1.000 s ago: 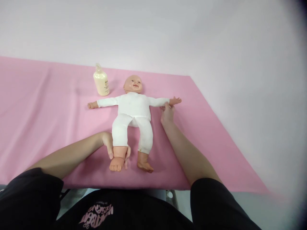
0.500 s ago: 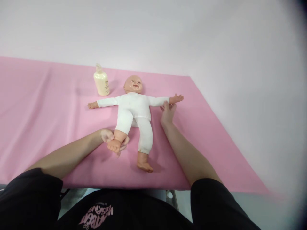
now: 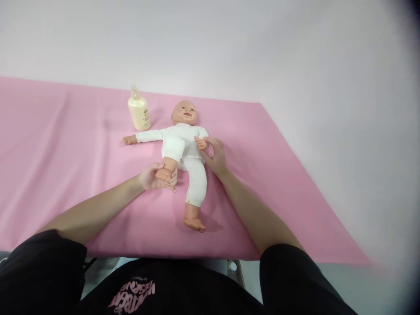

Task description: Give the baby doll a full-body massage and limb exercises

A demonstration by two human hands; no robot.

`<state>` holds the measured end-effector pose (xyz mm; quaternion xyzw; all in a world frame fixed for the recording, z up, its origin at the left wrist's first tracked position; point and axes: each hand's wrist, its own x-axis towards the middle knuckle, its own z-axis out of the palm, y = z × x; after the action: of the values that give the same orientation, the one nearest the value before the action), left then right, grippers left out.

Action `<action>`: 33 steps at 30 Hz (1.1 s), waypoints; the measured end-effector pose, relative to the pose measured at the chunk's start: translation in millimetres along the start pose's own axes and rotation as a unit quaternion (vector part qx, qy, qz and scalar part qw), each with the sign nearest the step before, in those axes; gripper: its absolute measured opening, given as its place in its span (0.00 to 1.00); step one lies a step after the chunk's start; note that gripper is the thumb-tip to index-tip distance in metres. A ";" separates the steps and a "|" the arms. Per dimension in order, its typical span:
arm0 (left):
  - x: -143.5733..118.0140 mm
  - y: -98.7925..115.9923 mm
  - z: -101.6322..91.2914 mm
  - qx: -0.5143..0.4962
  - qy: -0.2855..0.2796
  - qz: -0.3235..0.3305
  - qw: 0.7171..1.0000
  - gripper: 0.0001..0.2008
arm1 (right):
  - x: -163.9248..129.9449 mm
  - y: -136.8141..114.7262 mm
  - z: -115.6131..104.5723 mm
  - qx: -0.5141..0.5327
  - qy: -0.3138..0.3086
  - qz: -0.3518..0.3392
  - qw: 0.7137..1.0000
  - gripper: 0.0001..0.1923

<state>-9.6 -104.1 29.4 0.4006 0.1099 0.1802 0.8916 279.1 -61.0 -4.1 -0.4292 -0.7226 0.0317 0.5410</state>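
A baby doll (image 3: 188, 136) with a white cloth body lies on its back, its head away from me. My left hand (image 3: 158, 177) is closed around the doll's ankle on the left side, and that leg is bent up towards the belly. On the other side my right hand (image 3: 215, 155) grips the doll's forearm near its wrist, with the arm folded in over the chest. The other leg lies stretched out towards me, and the other arm points out to the left. Parts of my left fingers are hidden behind the doll's foot.
A pale yellow pump bottle (image 3: 139, 113) stands upright left of the doll's head, just beyond its outstretched arm. The pink cloth (image 3: 72, 144) covers the table, whose near edge runs in front of my body. A white wall (image 3: 210, 48) rises behind.
My left hand has pushed the doll's leg up and away from me, bending it more. My right hand has brought the doll's arm inward from outstretched to across the chest.
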 end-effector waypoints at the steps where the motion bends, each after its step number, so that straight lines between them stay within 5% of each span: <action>1: -0.1 -3.3 -3.2 0.013 -0.021 -0.013 1.000 0.25 | 0.8 -1.3 -0.6 -0.004 -0.006 -0.008 1.000 0.18; 6: -7.3 -15.8 -13.7 0.092 -0.087 -0.113 0.986 0.27 | 1.5 -1.2 -1.9 -0.001 -0.007 0.006 1.000 0.19; 10: -13.3 -12.9 -4.3 0.159 -0.138 -0.188 0.959 0.29 | -0.9 5.4 0.6 0.020 0.016 0.038 0.999 0.21; 16: -6.9 2.7 25.3 0.200 -0.183 -0.183 0.945 0.30 | 1.0 20.8 6.7 0.122 0.101 0.127 0.979 0.30; 19: -1.6 7.0 33.2 0.227 -0.221 -0.194 0.928 0.30 | 3.1 39.1 6.1 0.181 0.162 0.187 0.952 0.34; 22: 1.1 6.9 32.8 0.245 -0.296 -0.261 0.886 0.24 | 2.4 62.7 4.3 0.252 0.223 0.292 0.895 0.30; 26: 0.9 5.1 26.3 0.269 -0.309 -0.270 0.871 0.20 | -0.2 81.8 2.1 0.318 0.249 0.373 0.835 0.25; 29: 0.1 1.2 17.0 0.251 -0.300 -0.246 0.886 0.23 | -0.6 79.9 1.2 0.303 0.231 0.356 0.853 0.28; 33: -0.6 -8.4 -0.4 0.112 -0.244 -0.100 0.958 0.30 | 0.8 59.4 2.2 0.212 0.208 0.254 0.920 0.30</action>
<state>-8.3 -109.2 22.8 0.5167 -0.0517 -0.0268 0.8542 312.0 -22.1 -34.7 -0.4709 -0.4365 0.2302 0.7312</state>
